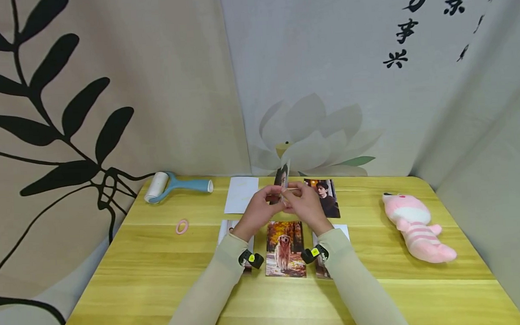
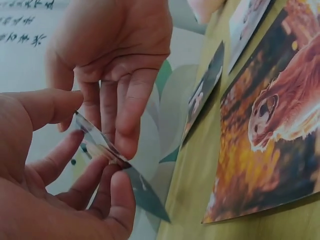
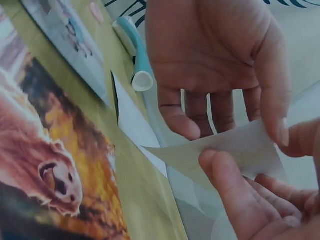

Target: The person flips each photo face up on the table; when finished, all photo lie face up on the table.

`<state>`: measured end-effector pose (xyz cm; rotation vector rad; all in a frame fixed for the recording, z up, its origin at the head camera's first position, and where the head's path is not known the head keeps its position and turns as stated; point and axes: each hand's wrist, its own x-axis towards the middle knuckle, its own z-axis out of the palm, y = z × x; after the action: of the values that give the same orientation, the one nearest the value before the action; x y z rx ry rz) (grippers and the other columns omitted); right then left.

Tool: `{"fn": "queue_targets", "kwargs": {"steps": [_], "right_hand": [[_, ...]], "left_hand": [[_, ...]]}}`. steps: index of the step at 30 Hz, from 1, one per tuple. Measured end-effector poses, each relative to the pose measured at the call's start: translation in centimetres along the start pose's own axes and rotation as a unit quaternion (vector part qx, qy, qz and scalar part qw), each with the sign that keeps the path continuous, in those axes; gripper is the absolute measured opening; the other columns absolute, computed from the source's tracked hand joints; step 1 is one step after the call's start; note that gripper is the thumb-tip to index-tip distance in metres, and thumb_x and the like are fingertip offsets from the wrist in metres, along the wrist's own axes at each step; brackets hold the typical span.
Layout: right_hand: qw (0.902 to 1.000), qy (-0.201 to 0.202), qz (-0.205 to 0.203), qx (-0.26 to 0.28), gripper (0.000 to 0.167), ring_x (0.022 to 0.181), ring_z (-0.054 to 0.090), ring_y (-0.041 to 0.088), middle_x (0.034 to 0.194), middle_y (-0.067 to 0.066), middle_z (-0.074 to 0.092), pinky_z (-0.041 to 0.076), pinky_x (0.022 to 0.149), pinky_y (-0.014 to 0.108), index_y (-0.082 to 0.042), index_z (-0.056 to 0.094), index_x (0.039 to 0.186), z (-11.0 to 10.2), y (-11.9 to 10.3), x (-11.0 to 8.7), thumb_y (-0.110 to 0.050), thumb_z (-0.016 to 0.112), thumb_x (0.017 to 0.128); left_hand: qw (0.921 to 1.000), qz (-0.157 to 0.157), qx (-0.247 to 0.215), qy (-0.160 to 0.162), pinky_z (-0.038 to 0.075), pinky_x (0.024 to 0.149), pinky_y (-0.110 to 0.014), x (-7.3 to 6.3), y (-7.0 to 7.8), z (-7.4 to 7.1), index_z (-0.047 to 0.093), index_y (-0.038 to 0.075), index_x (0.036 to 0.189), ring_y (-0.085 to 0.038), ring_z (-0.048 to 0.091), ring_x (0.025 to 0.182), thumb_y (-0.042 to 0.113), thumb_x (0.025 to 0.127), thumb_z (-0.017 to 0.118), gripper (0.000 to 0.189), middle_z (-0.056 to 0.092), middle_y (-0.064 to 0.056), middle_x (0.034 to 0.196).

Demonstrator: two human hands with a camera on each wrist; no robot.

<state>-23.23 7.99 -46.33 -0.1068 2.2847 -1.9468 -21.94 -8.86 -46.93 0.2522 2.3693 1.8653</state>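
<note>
Both hands hold a photo print upright above the far middle of the table. My left hand pinches it from the left, its thumb at a corner in the right wrist view. My right hand grips it from the other side, with a digit pressed on the pale back. The print bends slightly; its picture side is partly covered by fingers. Below the hands lies a photo of a golden dog among autumn leaves. Photos under the left forearm and right forearm are partly hidden.
A white card lies at the back, and a portrait photo to the right of the hands. At left are a blue-handled lint roller and a pink ring. A pink plush toy lies at right. Curtains hang behind.
</note>
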Motion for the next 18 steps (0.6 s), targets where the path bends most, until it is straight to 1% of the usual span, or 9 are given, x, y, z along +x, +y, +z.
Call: {"fn": "queue_targets", "kwargs": {"steps": [5, 7, 11, 15, 18], "right_hand": [[0.9999, -0.002, 0.004, 0.013, 0.049, 0.072, 0.073, 0.016, 0.125, 0.027, 0.072, 0.067, 0.074, 0.038, -0.001, 0.057, 0.143, -0.1, -0.1, -0.3, -0.032, 0.066, 0.106], [0.9999, -0.002, 0.003, 0.015, 0.048, 0.068, 0.071, 0.014, 0.124, 0.029, 0.072, 0.066, 0.072, 0.036, 0.001, 0.056, 0.143, 0.0, -0.1, -0.4, -0.029, 0.065, 0.107], [1.0, 0.0, 0.003, 0.009, 0.047, 0.067, 0.07, 0.014, 0.121, 0.029, 0.073, 0.065, 0.069, 0.033, 0.002, 0.055, 0.143, 0.0, -0.2, -0.6, -0.025, 0.065, 0.107], [0.9999, 0.005, 0.004, 0.011, 0.043, 0.068, 0.07, 0.014, 0.12, 0.029, 0.072, 0.065, 0.068, 0.032, 0.003, 0.055, 0.142, 0.0, -0.2, -0.6, -0.019, 0.063, 0.106], [0.9997, 0.002, 0.008, 0.025, 0.041, 0.07, 0.071, 0.014, 0.118, 0.029, 0.072, 0.066, 0.07, 0.033, 0.004, 0.054, 0.142, -0.1, -0.1, -0.6, -0.014, 0.061, 0.105]], "left_hand": [[0.998, 0.02, 0.055, 0.023, 0.054, 0.1, -0.045, -0.1, 0.2, 0.7, 0.07, 0.014, 0.129, -0.025, 0.063, 0.115, 0.023, 0.093, 0.083, 0.039, 0.067, -0.007, 0.127], [0.9963, 0.029, 0.075, 0.031, 0.054, 0.098, -0.043, -0.3, 0.3, 0.9, 0.07, 0.013, 0.128, -0.024, 0.061, 0.111, 0.023, 0.092, 0.084, 0.04, 0.065, -0.008, 0.126], [0.993, 0.04, 0.103, 0.043, 0.053, 0.095, -0.042, -0.6, 0.4, 1.2, 0.07, 0.011, 0.129, -0.024, 0.059, 0.107, 0.022, 0.091, 0.084, 0.042, 0.061, -0.011, 0.124], [0.9933, 0.043, 0.098, 0.042, 0.054, 0.094, -0.04, -0.8, 0.5, 1.2, 0.07, 0.012, 0.13, -0.024, 0.06, 0.108, 0.025, 0.092, 0.084, 0.043, 0.061, -0.011, 0.125], [0.9957, 0.041, 0.074, 0.038, 0.055, 0.096, -0.039, -0.8, 0.2, 0.8, 0.068, 0.013, 0.133, -0.025, 0.061, 0.112, 0.025, 0.093, 0.083, 0.045, 0.063, -0.01, 0.127]]}}
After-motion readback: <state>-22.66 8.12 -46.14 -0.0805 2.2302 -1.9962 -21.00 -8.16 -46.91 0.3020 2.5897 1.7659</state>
